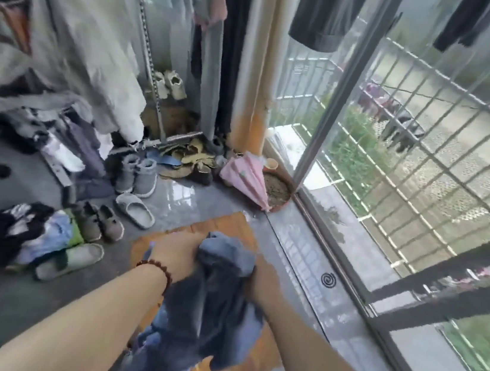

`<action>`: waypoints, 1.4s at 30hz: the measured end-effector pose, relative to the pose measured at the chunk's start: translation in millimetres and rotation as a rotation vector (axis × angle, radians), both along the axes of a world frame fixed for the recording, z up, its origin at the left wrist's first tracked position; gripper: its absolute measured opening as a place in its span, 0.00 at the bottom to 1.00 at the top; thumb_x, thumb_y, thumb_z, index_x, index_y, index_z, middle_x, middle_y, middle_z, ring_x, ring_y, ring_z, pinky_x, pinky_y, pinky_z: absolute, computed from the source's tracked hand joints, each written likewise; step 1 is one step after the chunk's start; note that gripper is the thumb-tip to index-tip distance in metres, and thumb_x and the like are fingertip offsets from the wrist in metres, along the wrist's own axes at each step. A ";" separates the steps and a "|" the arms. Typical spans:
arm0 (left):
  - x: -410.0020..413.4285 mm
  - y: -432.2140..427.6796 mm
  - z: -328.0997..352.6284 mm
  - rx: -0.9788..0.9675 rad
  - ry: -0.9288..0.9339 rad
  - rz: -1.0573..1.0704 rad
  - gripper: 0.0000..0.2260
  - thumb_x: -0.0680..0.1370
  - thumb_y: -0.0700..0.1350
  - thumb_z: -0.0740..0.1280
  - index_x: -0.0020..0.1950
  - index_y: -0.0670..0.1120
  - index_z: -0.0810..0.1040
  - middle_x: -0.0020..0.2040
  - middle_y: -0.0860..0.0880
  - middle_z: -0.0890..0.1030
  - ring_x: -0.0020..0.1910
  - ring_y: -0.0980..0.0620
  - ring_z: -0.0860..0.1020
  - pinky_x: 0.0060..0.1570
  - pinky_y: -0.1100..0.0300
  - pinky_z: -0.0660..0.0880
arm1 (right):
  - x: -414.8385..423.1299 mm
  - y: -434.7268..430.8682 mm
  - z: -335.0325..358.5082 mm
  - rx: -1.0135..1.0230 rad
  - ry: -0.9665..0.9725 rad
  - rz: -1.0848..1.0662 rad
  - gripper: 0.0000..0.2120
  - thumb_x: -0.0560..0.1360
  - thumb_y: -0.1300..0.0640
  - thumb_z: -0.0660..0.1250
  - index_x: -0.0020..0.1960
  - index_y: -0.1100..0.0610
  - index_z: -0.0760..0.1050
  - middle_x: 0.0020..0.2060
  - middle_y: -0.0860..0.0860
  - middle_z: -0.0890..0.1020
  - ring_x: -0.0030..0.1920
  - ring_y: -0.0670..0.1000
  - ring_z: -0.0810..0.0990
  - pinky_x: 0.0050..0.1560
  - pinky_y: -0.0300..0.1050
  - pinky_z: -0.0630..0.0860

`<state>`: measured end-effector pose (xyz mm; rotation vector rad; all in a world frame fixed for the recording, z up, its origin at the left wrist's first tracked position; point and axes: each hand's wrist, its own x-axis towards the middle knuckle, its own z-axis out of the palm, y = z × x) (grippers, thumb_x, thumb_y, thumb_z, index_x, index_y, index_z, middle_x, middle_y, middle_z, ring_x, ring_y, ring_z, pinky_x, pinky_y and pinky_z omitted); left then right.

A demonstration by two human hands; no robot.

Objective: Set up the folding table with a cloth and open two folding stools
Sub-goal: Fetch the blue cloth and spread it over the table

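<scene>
A bunched blue-grey cloth (216, 300) hangs between my two hands above the wooden top of the folding table (222, 226), which stands low near the window sill. My left hand (173, 257), with a bead bracelet on its wrist, grips the cloth's upper left side. My right hand (262, 281) grips the cloth's right side. The cloth is crumpled and covers most of the table's near half. No folding stool is in view.
Several shoes and slippers (134, 208) lie on the grey floor to the left, beside a clothes pile (29, 231). A pink umbrella (247, 179) and a round dish (277, 191) sit in the corner. A mosquito coil (328, 279) lies on the sill. Hanging laundry fills the upper left.
</scene>
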<state>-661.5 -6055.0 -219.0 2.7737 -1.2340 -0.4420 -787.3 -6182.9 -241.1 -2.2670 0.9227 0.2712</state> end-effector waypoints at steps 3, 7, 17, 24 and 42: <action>-16.2 29.7 5.8 0.024 -0.079 0.130 0.15 0.77 0.46 0.60 0.63 0.53 0.73 0.59 0.49 0.79 0.58 0.46 0.78 0.52 0.54 0.74 | 3.8 8.1 -4.1 0.009 -0.062 0.125 0.17 0.72 0.48 0.60 0.54 0.56 0.77 0.53 0.54 0.82 0.57 0.56 0.79 0.56 0.49 0.73; -33.6 67.9 14.4 0.126 -0.068 0.169 0.16 0.76 0.56 0.62 0.61 0.53 0.72 0.57 0.49 0.80 0.57 0.47 0.78 0.51 0.56 0.75 | 2.5 33.8 16.8 -0.045 -0.021 0.337 0.23 0.63 0.36 0.65 0.50 0.51 0.74 0.45 0.51 0.80 0.50 0.54 0.79 0.42 0.44 0.68; -70.2 149.4 26.4 0.146 -0.007 0.375 0.11 0.74 0.44 0.62 0.55 0.47 0.76 0.55 0.45 0.79 0.55 0.43 0.78 0.49 0.53 0.75 | -15.5 115.1 23.7 -0.110 0.083 0.390 0.14 0.75 0.54 0.57 0.56 0.54 0.77 0.53 0.53 0.82 0.56 0.56 0.80 0.52 0.47 0.75; -81.0 198.6 30.9 0.060 -0.112 0.433 0.12 0.77 0.44 0.59 0.59 0.51 0.75 0.57 0.49 0.79 0.58 0.47 0.76 0.49 0.55 0.74 | -17.4 162.8 45.7 -0.163 -0.049 0.411 0.12 0.76 0.56 0.57 0.55 0.56 0.76 0.52 0.55 0.82 0.55 0.58 0.79 0.50 0.46 0.74; -64.4 211.4 31.8 -0.115 -0.206 0.368 0.08 0.74 0.48 0.64 0.53 0.53 0.75 0.51 0.52 0.79 0.53 0.49 0.76 0.45 0.56 0.73 | -3.6 159.9 41.2 -0.372 -0.199 0.335 0.06 0.73 0.52 0.61 0.42 0.53 0.75 0.42 0.51 0.81 0.36 0.52 0.75 0.28 0.39 0.63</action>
